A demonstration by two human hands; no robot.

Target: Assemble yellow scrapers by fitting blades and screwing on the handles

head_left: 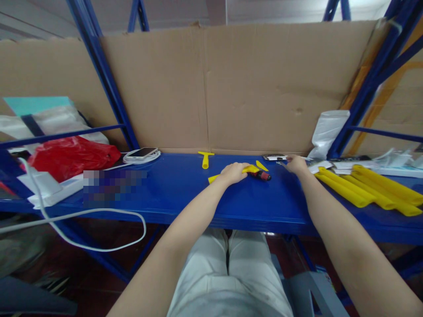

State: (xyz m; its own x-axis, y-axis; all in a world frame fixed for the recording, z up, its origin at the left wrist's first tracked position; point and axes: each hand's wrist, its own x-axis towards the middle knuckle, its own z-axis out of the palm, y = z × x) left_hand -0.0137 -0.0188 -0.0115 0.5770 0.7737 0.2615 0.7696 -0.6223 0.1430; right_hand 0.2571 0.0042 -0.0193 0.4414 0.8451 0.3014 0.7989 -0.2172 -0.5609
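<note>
My left hand [234, 173] is closed around a yellow plastic handle [213, 178], which sticks out on both sides of the fingers. Just right of these fingers lies a tool end with black and red parts [263, 175]; whether it joins the handle I cannot tell. Behind it is a slim yellow wedge-shaped piece [262, 165]. My right hand [296, 164] reaches to the back of the bench, its fingers drawn together beside a small shiny metal piece [280, 163] and a flat black-and-white packet [274, 157]. What it pinches is too small to make out.
A yellow T-shaped piece [205, 160] lies on the blue bench [178, 189]. Several yellow sleeves [350, 189] rest at right, near a white plastic bag [328, 132]. At left are a coiled white cable with a phone [142, 152], a red bag [76, 157] and a power strip [59, 193].
</note>
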